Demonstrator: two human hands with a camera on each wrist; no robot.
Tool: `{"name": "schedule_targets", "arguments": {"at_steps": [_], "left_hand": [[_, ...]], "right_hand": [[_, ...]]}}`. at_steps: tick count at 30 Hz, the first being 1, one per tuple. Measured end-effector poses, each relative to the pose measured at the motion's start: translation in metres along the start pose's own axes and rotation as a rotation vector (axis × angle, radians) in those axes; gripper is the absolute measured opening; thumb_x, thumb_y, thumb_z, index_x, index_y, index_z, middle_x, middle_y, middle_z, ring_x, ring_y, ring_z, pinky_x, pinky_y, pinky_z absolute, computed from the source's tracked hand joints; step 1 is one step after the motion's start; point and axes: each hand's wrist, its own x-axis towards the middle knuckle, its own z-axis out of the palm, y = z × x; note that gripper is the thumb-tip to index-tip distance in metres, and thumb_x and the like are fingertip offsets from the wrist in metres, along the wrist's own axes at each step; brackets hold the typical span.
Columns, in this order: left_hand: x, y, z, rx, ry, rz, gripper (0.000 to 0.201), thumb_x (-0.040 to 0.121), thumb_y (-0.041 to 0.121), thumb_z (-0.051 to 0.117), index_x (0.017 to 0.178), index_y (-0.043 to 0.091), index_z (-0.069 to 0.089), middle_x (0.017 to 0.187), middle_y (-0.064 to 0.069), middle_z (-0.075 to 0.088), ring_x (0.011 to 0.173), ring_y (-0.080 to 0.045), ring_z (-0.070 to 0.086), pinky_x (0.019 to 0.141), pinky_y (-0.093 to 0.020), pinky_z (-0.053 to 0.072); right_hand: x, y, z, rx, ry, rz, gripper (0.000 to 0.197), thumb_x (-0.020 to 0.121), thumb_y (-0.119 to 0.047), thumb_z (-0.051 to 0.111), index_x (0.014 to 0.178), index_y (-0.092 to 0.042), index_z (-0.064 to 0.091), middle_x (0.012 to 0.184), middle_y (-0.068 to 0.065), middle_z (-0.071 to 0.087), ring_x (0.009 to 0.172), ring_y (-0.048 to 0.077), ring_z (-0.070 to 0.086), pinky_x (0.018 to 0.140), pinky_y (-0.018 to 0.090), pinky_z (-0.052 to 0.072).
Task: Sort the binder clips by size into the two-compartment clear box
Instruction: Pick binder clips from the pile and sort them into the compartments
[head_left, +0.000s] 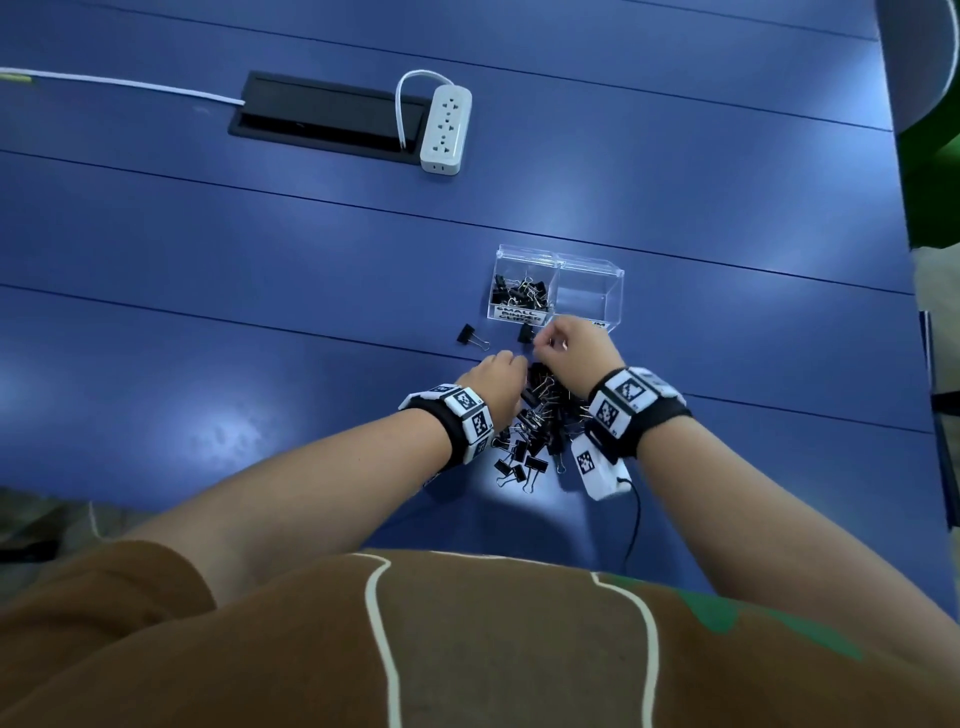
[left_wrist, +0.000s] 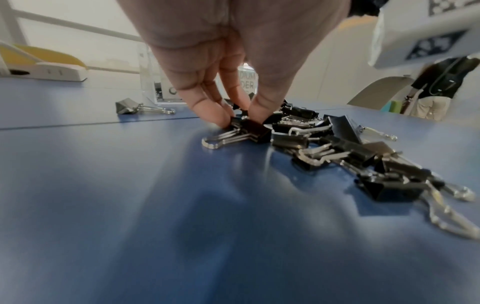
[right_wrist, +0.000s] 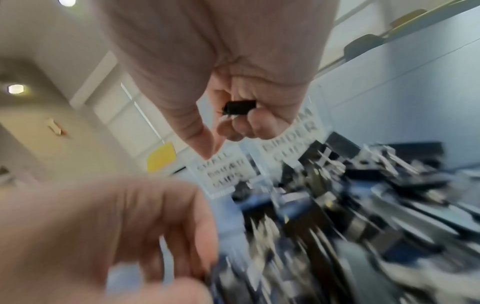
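Note:
A heap of black binder clips (head_left: 537, 426) lies on the blue table between my wrists. My left hand (head_left: 501, 371) is down at the heap's far left edge, and its thumb and fingers pinch a black clip (left_wrist: 253, 129) that lies on the table. My right hand (head_left: 569, 343) is raised just in front of the clear two-compartment box (head_left: 558, 288), fingers curled round a small black clip (right_wrist: 240, 107). The box's left compartment, labelled small, holds several clips (head_left: 519, 293); the right compartment (head_left: 589, 291) looks bare inside.
Two stray clips (head_left: 471, 336) (head_left: 525, 332) lie on the table in front of the box. A white power strip (head_left: 445, 130) and a black cable hatch (head_left: 327, 117) sit far back. A white cable (head_left: 119, 85) runs off to the left.

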Motion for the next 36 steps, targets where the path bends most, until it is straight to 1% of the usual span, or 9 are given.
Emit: {"name": "schedule_targets", "arguments": {"at_steps": [6,9,12,14,16,20,25,30,36], "left_hand": [[-0.004,-0.007,-0.01,-0.124,0.023,-0.014,0.022,0.089,0.005,0.05,0.11,0.009,0.046,0.114,-0.013,0.049,0.082,-0.034,0.056,0.079,-0.044,0.05],[0.001,-0.008,-0.03,-0.245,0.161,-0.029,0.023,0.087,0.004,0.047,0.11,0.009,0.049,0.113,-0.012,0.05,0.081,-0.033,0.057,0.075,-0.039,0.048],[0.015,-0.007,-0.056,-0.335,0.291,-0.013,0.021,0.085,0.002,0.046,0.105,0.008,0.052,0.109,-0.013,0.051,0.079,-0.028,0.054,0.077,-0.039,0.05],[0.026,-0.005,-0.072,-0.363,0.355,0.006,0.019,0.086,0.001,0.046,0.102,0.007,0.054,0.105,-0.011,0.051,0.078,-0.024,0.052,0.08,-0.038,0.05],[0.036,-0.005,-0.083,-0.357,0.381,0.019,0.017,0.087,0.001,0.045,0.1,0.007,0.056,0.099,-0.007,0.048,0.08,-0.023,0.053,0.083,-0.038,0.05],[0.051,-0.005,-0.089,-0.298,0.318,0.026,0.015,0.089,0.005,0.047,0.1,0.006,0.057,0.101,-0.008,0.047,0.09,-0.031,0.058,0.087,-0.041,0.05],[0.042,-0.003,-0.075,-0.173,0.291,0.107,0.017,0.088,0.009,0.053,0.104,0.008,0.06,0.113,-0.012,0.055,0.11,-0.028,0.05,0.097,-0.037,0.043],[0.018,0.001,-0.035,-0.071,0.085,0.15,0.011,0.086,0.015,0.057,0.097,0.013,0.06,0.106,-0.008,0.055,0.101,-0.025,0.053,0.09,-0.044,0.05],[0.006,0.005,-0.004,-0.065,-0.042,-0.025,0.027,0.087,0.023,0.062,0.11,0.014,0.05,0.117,-0.009,0.05,0.107,-0.029,0.052,0.089,-0.048,0.049]], "right_hand": [[0.037,-0.027,-0.031,0.08,0.115,-0.016,0.021,0.081,-0.005,0.054,0.098,-0.016,0.059,0.064,-0.009,0.046,0.054,0.009,0.044,0.056,0.024,0.041],[0.048,-0.034,-0.03,-0.001,0.08,-0.027,0.03,0.083,-0.004,0.051,0.11,-0.015,0.057,0.079,-0.003,0.055,0.068,0.015,0.052,0.068,0.029,0.05],[0.049,-0.031,-0.027,-0.051,0.082,-0.063,0.036,0.084,-0.003,0.05,0.119,-0.014,0.055,0.104,0.006,0.06,0.09,0.019,0.056,0.087,0.031,0.047],[0.044,-0.025,-0.025,-0.006,0.141,-0.083,0.035,0.083,-0.003,0.05,0.116,-0.013,0.056,0.111,0.008,0.06,0.089,0.017,0.054,0.086,0.029,0.045],[0.032,-0.018,-0.025,0.053,0.199,-0.07,0.028,0.082,-0.006,0.051,0.108,-0.013,0.058,0.098,0.006,0.061,0.078,0.014,0.053,0.081,0.029,0.048],[0.005,-0.001,-0.014,-0.012,0.084,-0.025,0.021,0.083,-0.003,0.049,0.096,-0.014,0.062,0.079,0.0,0.058,0.067,0.014,0.052,0.075,0.03,0.052],[-0.007,0.027,0.008,-0.195,-0.062,-0.032,0.042,0.081,0.003,0.05,0.111,-0.022,0.064,0.1,0.002,0.044,0.085,0.019,0.047,0.085,0.03,0.047],[-0.008,0.03,0.017,-0.272,-0.064,-0.033,0.033,0.084,-0.013,0.059,0.114,-0.024,0.056,0.105,0.008,0.046,0.091,0.028,0.055,0.078,0.042,0.054],[-0.01,0.037,0.01,-0.187,-0.009,0.008,0.027,0.086,-0.011,0.056,0.111,-0.019,0.056,0.109,0.005,0.054,0.089,0.022,0.053,0.082,0.038,0.051]]}}
